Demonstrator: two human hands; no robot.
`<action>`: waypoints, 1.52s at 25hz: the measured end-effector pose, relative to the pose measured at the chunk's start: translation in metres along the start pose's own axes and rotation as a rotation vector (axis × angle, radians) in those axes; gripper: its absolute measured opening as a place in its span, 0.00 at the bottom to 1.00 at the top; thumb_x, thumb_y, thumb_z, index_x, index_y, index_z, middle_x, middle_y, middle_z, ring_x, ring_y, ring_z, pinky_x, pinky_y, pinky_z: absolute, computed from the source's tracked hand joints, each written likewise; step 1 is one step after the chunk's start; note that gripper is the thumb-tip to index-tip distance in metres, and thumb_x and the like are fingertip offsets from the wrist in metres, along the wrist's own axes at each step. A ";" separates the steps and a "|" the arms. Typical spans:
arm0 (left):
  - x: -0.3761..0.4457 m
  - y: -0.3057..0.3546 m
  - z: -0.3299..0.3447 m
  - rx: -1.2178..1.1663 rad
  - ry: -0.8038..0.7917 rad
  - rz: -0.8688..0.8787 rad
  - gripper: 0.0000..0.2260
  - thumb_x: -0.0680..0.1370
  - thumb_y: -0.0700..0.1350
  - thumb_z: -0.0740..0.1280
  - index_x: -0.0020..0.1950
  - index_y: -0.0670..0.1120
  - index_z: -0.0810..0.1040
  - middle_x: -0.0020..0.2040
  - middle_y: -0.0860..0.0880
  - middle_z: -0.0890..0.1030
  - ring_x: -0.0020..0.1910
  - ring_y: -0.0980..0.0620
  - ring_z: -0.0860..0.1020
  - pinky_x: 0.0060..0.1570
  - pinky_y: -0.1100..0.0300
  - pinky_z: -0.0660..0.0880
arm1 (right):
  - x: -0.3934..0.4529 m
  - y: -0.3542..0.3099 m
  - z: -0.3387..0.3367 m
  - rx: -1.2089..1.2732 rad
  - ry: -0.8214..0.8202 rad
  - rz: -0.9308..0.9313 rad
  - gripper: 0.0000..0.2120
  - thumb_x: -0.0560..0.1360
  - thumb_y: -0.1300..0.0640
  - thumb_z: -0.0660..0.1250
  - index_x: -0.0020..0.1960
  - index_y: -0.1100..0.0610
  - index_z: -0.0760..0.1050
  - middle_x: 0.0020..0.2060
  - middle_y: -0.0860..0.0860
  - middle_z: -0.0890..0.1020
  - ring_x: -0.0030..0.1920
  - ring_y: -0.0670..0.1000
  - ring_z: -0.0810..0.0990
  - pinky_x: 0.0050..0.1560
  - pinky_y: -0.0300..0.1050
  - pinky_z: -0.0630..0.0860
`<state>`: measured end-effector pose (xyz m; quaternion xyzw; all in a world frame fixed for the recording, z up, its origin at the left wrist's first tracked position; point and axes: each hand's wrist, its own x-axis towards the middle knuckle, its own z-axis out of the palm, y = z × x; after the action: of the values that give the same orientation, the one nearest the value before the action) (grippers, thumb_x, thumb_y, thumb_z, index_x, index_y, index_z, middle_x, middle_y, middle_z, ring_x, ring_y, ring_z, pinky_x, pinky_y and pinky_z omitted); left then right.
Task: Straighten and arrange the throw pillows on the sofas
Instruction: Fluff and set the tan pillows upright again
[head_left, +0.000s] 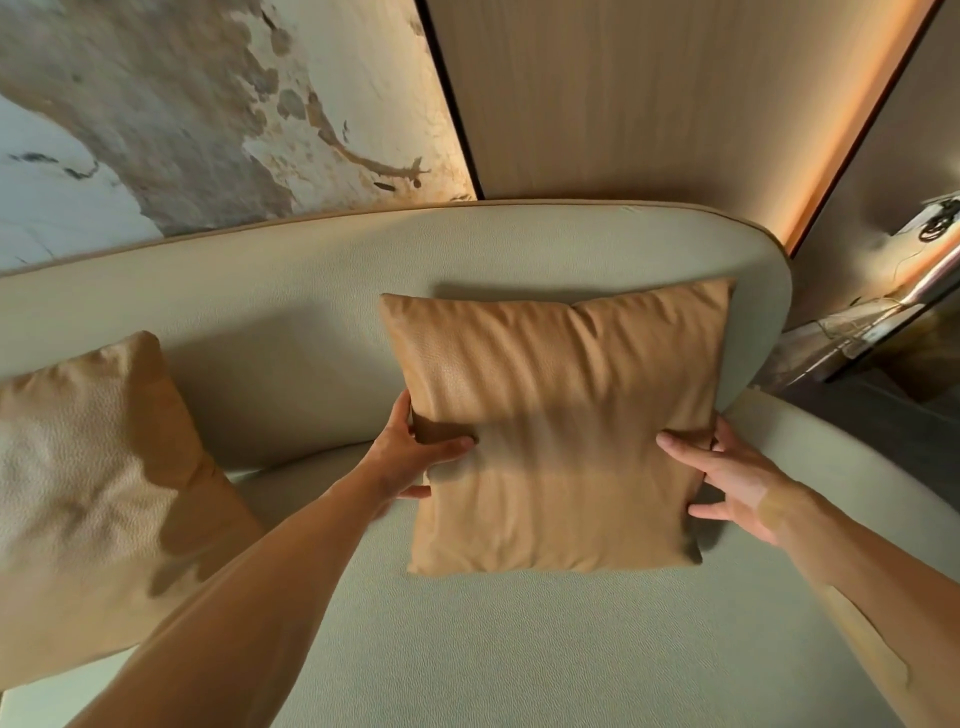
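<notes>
A tan leather throw pillow (558, 415) stands upright on the cream sofa's seat, leaning against the curved backrest (311, 291) near its right end. My left hand (410, 457) grips the pillow's lower left edge, thumb on the front. My right hand (727, 483) holds its lower right edge, fingers spread along the side. A second pillow (98, 483), tan and cream, leans at the sofa's left, apart from both hands.
The sofa seat (519, 649) stretches toward me between my forearms. Behind the backrest are a marbled wall panel (208, 104) and a wooden panel (649, 93) with an orange light strip. A low side table (857, 322) with cables stands to the right.
</notes>
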<state>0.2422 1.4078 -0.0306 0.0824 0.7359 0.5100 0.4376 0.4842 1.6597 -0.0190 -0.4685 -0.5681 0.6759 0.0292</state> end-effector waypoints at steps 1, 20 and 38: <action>0.001 0.001 0.002 0.000 0.003 0.007 0.45 0.65 0.49 0.81 0.72 0.69 0.57 0.63 0.58 0.74 0.58 0.53 0.78 0.43 0.51 0.79 | 0.002 0.000 -0.002 0.010 -0.002 -0.012 0.58 0.40 0.35 0.82 0.68 0.39 0.65 0.67 0.43 0.72 0.68 0.52 0.68 0.58 0.66 0.72; 0.045 0.104 -0.034 0.022 0.424 0.260 0.07 0.77 0.48 0.71 0.54 0.53 0.82 0.51 0.53 0.82 0.55 0.52 0.80 0.54 0.52 0.79 | 0.056 -0.112 -0.025 0.226 0.351 -0.192 0.22 0.75 0.49 0.69 0.68 0.50 0.73 0.65 0.49 0.76 0.66 0.54 0.73 0.61 0.56 0.71; 0.047 0.047 -0.007 -0.092 0.408 0.198 0.15 0.82 0.53 0.58 0.60 0.47 0.79 0.51 0.51 0.84 0.47 0.52 0.82 0.48 0.51 0.77 | 0.051 -0.045 -0.046 0.243 0.418 -0.038 0.19 0.80 0.43 0.56 0.69 0.45 0.69 0.59 0.48 0.77 0.55 0.52 0.75 0.58 0.56 0.68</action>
<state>0.1937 1.4520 -0.0177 0.0293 0.7734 0.5896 0.2311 0.4640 1.7385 -0.0103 -0.5803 -0.4730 0.6271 0.2149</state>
